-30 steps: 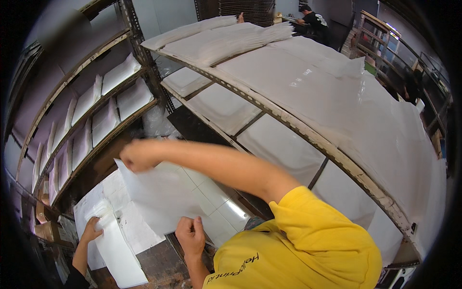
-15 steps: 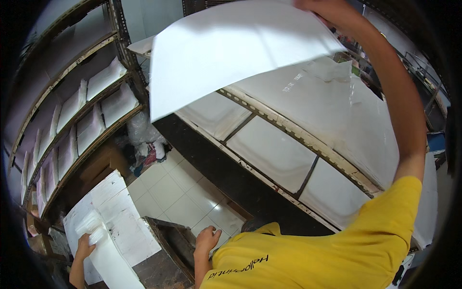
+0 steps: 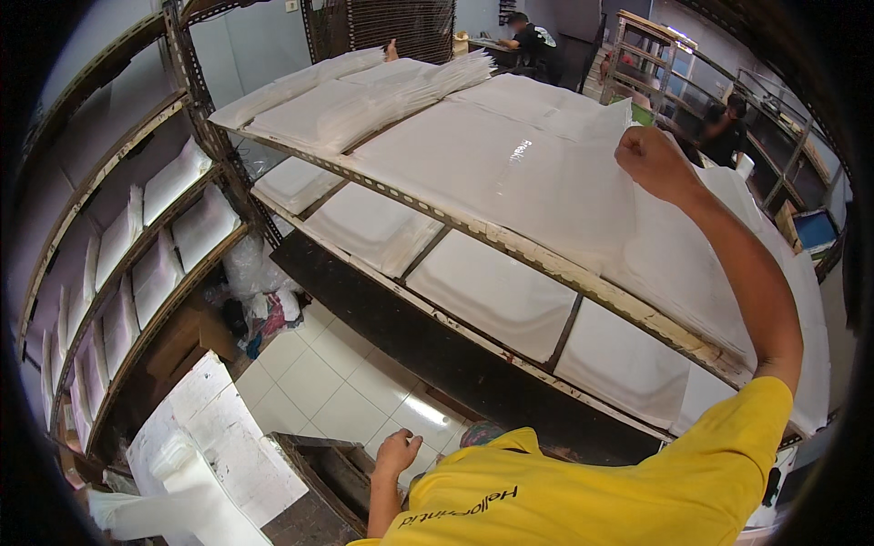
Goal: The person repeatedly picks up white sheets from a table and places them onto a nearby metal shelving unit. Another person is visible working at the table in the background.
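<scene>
My right hand (image 3: 654, 162), its arm bare below a yellow sleeve, is closed in a fist over the right part of a wide rack shelf. Beside it, a thin corner of a white sheet (image 3: 621, 115) stands up; whatever the fingers hold is hidden. Layers of pale, translucent sheets (image 3: 428, 146) cover this shelf, and a fanned pile with ragged edges (image 3: 401, 102) lies toward its far left. Low in front of my yellow shirt, my left hand (image 3: 395, 452) hangs with nothing in it, fingers loosely bent and thumb apart, near a dark box-like stand (image 3: 319, 455).
Stacked sheets fill the left rack (image 3: 118, 237) and the lower tier (image 3: 492, 289). A perforated metal rail (image 3: 519, 246) edges the upper shelf. At lower left, a blurred white sheet (image 3: 146, 511) lies over a stained board (image 3: 246, 446). Another person's hand (image 3: 391, 50) shows behind the shelf; two people (image 3: 526, 41) (image 3: 726, 127) are farther back.
The large white sheet raised by my right hand no longer hangs over the shelf; that hand has come down. At lower left, another hand has left view and a white sheet there has moved.
</scene>
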### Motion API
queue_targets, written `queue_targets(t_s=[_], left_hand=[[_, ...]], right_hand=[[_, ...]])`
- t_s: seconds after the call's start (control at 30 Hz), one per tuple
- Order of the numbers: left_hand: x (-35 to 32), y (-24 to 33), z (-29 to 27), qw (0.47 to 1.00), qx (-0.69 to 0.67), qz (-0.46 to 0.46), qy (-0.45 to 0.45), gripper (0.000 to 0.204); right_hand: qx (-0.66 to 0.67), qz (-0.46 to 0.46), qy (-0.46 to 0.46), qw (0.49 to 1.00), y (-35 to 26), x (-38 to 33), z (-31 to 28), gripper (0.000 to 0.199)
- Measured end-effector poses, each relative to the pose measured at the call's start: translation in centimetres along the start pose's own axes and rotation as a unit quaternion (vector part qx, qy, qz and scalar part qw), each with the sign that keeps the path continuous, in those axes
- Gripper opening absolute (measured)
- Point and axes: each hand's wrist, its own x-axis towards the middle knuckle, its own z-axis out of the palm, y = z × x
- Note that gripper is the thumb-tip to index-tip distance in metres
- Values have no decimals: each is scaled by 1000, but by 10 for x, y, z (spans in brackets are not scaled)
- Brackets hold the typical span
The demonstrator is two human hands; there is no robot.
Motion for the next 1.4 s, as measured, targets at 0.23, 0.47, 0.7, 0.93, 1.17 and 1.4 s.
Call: queue_targets(t_s=[0.23,0.47,0.7,0.93,1.17,1.4], left_hand=[[-9,-24,41,1000,-7,-19,-21,50],[-21,-36,53,998,-30,-54,-25,50],[-22,-37,54,998,-45,-31,28,45],[-49,-4,38,969,-91,-22,230,37],[-108,28,23,817,-438,-55,371,38],[-172,99,-30,649,-579,159,467,49]], right_hand=[[-84,1,-5,996,5,3,-6,24],[-181,-63,-58,980,-1,15,-8,22],[-57,-224,-27,973,-56,46,-38,17],[-164,-565,33,808,-300,-9,-42,21],[181,-824,-36,535,-435,-139,-24,28],[774,-346,-353,395,-354,-214,131,21]])
